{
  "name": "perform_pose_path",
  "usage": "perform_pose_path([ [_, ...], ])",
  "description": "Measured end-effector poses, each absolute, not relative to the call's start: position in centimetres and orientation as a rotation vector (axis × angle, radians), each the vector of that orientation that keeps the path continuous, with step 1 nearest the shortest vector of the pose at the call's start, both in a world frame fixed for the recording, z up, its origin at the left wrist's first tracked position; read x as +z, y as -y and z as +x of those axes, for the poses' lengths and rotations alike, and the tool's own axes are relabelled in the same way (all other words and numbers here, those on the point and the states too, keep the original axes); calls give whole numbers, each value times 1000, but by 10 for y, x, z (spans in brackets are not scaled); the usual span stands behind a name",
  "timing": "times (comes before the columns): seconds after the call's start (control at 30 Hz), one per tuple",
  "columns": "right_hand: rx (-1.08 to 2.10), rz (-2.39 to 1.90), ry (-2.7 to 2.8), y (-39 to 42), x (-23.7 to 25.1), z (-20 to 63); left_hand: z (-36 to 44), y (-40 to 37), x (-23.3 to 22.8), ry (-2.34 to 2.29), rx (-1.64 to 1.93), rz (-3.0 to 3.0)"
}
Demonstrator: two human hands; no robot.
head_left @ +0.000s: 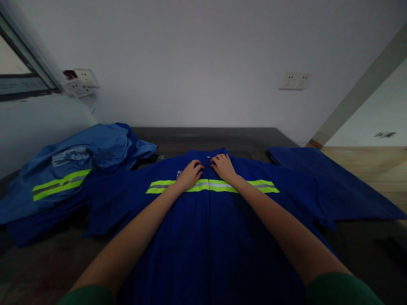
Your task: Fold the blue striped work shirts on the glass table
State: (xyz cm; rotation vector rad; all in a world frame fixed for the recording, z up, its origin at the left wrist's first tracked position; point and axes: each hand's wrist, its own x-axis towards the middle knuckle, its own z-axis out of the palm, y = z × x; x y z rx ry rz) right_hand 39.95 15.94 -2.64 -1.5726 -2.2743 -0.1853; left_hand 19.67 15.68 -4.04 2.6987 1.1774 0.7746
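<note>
Fingers of both hands, left hand [190, 173] and right hand [224, 167], press curled on the blue jacket [210, 228] near its far collar, seemingly fastening the front; next, smoothing needs flat palms.

The jacket [210, 228] in the middle of the frame is dark blue, with a band [260, 186] of yellow-green and grey across the chest and small white print near the collar. The heap [73, 169] at the left is lighter blue and has the same yellow-green and grey stripes. The table [203, 137] is dark grey. The wall [203, 55] is pale grey-white, with white sockets [294, 80]. The sleeves [343, 290] at the bottom are green. The floor [365, 163] at the right is light wood colour.
</note>
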Motion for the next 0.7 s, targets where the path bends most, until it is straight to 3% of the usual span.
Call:
perform_pose_path([
  [0.33,-187,-1599,2164,-153,-27,385,134,-136,-21,-1383,452,2873],
  [0.6,-86,-1450,2156,-142,-17,374,-43,-95,15,-2477,258,2373],
  [0.7,-23,-1464,2270,-138,-18,355,-82,-80,14,-2551,206,2151],
])
